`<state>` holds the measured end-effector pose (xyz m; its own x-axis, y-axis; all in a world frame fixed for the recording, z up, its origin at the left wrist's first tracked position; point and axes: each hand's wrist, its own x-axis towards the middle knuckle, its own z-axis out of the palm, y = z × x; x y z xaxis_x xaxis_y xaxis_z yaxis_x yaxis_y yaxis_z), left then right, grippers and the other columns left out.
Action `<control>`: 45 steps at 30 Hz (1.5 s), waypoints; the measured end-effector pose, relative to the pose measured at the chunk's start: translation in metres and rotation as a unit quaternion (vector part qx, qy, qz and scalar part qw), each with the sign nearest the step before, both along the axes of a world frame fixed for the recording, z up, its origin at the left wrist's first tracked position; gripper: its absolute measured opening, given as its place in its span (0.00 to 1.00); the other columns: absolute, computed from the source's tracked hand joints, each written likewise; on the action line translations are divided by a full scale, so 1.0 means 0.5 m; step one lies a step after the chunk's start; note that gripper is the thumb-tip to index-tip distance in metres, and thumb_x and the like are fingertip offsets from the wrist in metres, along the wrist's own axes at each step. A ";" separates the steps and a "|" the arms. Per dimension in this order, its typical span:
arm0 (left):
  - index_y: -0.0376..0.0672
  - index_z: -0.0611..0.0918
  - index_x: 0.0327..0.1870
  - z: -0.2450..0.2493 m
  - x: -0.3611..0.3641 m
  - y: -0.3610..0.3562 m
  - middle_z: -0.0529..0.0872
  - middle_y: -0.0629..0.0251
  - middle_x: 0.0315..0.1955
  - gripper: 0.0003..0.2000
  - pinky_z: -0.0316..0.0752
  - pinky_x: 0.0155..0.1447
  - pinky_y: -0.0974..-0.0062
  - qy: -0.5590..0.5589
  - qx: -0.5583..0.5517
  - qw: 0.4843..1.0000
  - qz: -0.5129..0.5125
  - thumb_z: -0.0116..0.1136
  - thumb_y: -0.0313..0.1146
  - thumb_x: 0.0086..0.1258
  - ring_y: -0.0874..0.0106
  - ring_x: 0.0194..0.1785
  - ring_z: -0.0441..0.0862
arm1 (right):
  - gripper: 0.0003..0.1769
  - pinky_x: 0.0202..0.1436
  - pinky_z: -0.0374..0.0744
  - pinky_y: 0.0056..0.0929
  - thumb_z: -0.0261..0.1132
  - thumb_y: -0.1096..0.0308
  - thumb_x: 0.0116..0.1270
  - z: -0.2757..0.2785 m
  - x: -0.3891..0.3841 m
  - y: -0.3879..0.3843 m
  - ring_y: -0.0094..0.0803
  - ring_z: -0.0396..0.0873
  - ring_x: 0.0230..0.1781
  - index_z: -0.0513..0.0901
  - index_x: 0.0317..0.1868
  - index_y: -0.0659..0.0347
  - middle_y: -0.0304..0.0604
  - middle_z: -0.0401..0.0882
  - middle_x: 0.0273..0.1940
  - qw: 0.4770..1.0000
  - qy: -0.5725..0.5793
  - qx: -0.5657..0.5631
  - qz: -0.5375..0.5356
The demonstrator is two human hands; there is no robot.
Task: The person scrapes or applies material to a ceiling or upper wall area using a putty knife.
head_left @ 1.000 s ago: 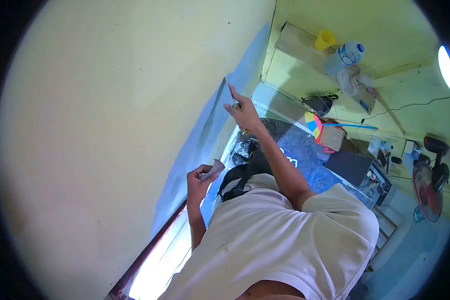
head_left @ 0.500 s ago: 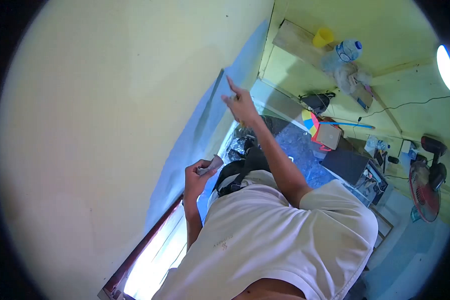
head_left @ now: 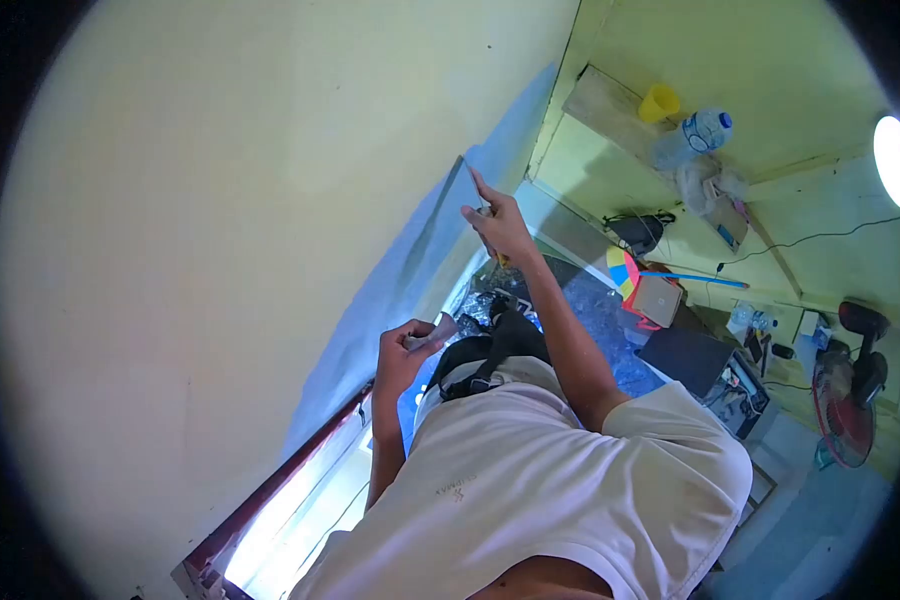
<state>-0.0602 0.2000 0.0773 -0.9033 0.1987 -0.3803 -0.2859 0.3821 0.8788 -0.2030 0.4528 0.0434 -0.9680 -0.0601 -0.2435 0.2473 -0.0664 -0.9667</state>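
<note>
My right hand [head_left: 505,230] is raised close to the wall, index finger stretched along a thin tool that looks like a scraper. A bit of its yellow handle [head_left: 503,260] shows below the palm; the fingers hide most of it. Lower down, my left hand [head_left: 398,360] pinches a grey flat piece [head_left: 432,332], whose exact kind I cannot make out. Both hands are beside the wall [head_left: 220,220], which is cream above and has a pale blue band [head_left: 370,310] below. A narrow dark streak on the band lies just left of my right fingertip.
A shelf [head_left: 600,100] on the far wall carries a yellow cup [head_left: 659,102] and a water bottle [head_left: 695,138]. A fan [head_left: 845,400], a dark cabinet [head_left: 685,355] and a cardboard box [head_left: 657,300] stand at right. Bright window panes [head_left: 290,530] are at lower left.
In the picture, both hands sit slightly lower and to the right, along with the room, as the view shifts. My right fingers are more closed round the tool.
</note>
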 end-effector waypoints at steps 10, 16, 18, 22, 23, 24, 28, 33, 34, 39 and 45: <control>0.33 0.88 0.40 0.000 0.048 -0.014 0.88 0.69 0.32 0.08 0.74 0.46 0.78 0.014 0.022 0.999 0.037 0.73 0.23 0.61 0.81 0.38 0.80 | 0.41 0.15 0.65 0.28 0.67 0.69 0.73 -0.016 0.026 -0.042 0.19 0.63 0.10 0.60 0.83 0.50 0.29 0.66 0.15 0.997 0.022 -0.001 -0.079; 0.33 0.88 0.39 -0.004 0.081 -0.033 0.87 0.71 0.31 0.08 0.73 0.44 0.79 -0.002 0.010 0.996 0.086 0.73 0.23 0.61 0.82 0.37 0.78 | 0.42 0.12 0.63 0.27 0.67 0.71 0.74 -0.038 -0.027 -0.035 0.20 0.63 0.08 0.58 0.84 0.54 0.30 0.67 0.14 0.997 0.012 -0.011 -0.080; 0.33 0.88 0.40 0.000 0.085 -0.030 0.87 0.71 0.31 0.08 0.73 0.44 0.78 -0.003 0.019 0.996 0.093 0.73 0.23 0.62 0.82 0.38 0.79 | 0.42 0.13 0.64 0.27 0.67 0.72 0.74 -0.044 -0.003 -0.050 0.20 0.64 0.09 0.58 0.84 0.54 0.30 0.67 0.15 0.998 0.023 -0.002 -0.061; 0.33 0.88 0.41 -0.022 0.086 -0.043 0.88 0.69 0.33 0.09 0.75 0.47 0.78 -0.004 0.028 0.997 0.075 0.73 0.23 0.61 0.80 0.39 0.80 | 0.42 0.12 0.64 0.27 0.66 0.71 0.74 -0.035 -0.045 -0.041 0.21 0.63 0.07 0.57 0.84 0.55 0.31 0.69 0.13 0.993 -0.002 -0.029 -0.112; 0.33 0.88 0.42 -0.019 0.080 -0.040 0.89 0.69 0.33 0.09 0.75 0.48 0.78 -0.010 0.033 0.996 0.078 0.73 0.23 0.61 0.80 0.39 0.81 | 0.42 0.12 0.63 0.27 0.66 0.70 0.74 -0.037 -0.064 -0.032 0.21 0.63 0.07 0.57 0.84 0.55 0.31 0.69 0.13 0.990 -0.007 -0.046 -0.132; 0.33 0.88 0.42 -0.002 0.074 -0.031 0.89 0.69 0.33 0.09 0.76 0.49 0.77 0.000 0.028 0.997 0.075 0.73 0.23 0.61 0.80 0.39 0.81 | 0.42 0.13 0.64 0.28 0.66 0.69 0.75 -0.040 -0.063 -0.027 0.21 0.64 0.07 0.55 0.84 0.57 0.32 0.69 0.13 0.991 -0.001 -0.041 -0.125; 0.32 0.88 0.41 -0.008 0.053 -0.034 0.89 0.69 0.34 0.09 0.76 0.48 0.77 -0.008 0.013 0.998 0.069 0.73 0.24 0.61 0.80 0.40 0.81 | 0.43 0.13 0.64 0.28 0.66 0.69 0.74 -0.031 -0.008 -0.022 0.21 0.64 0.08 0.55 0.84 0.59 0.32 0.69 0.14 1.000 -0.007 -0.014 -0.015; 0.33 0.88 0.41 -0.012 0.041 -0.029 0.89 0.68 0.34 0.09 0.76 0.48 0.77 -0.010 -0.001 0.999 0.035 0.73 0.24 0.61 0.80 0.39 0.81 | 0.42 0.13 0.64 0.28 0.67 0.70 0.73 -0.046 -0.052 -0.002 0.19 0.63 0.08 0.58 0.83 0.59 0.29 0.68 0.14 0.996 -0.012 -0.011 -0.087; 0.33 0.88 0.41 -0.012 0.022 -0.025 0.89 0.68 0.34 0.09 0.76 0.48 0.77 -0.001 -0.013 1.000 0.025 0.73 0.24 0.61 0.80 0.39 0.81 | 0.42 0.13 0.64 0.28 0.67 0.70 0.74 -0.041 -0.033 -0.009 0.19 0.63 0.08 0.58 0.83 0.58 0.29 0.68 0.14 0.998 -0.005 -0.006 -0.065; 0.33 0.88 0.41 -0.007 -0.001 -0.017 0.90 0.67 0.33 0.09 0.75 0.49 0.77 -0.004 0.020 1.000 0.015 0.73 0.24 0.61 0.80 0.39 0.82 | 0.41 0.14 0.65 0.28 0.66 0.69 0.74 -0.084 -0.070 0.008 0.19 0.63 0.09 0.59 0.83 0.53 0.30 0.68 0.14 0.995 0.023 0.018 -0.096; 0.33 0.88 0.42 -0.002 -0.019 -0.014 0.90 0.66 0.34 0.09 0.76 0.49 0.76 -0.005 -0.004 1.000 0.004 0.73 0.24 0.61 0.78 0.39 0.83 | 0.41 0.16 0.65 0.28 0.68 0.70 0.72 -0.087 -0.038 -0.016 0.17 0.61 0.11 0.62 0.82 0.52 0.28 0.65 0.17 0.994 0.071 0.028 -0.083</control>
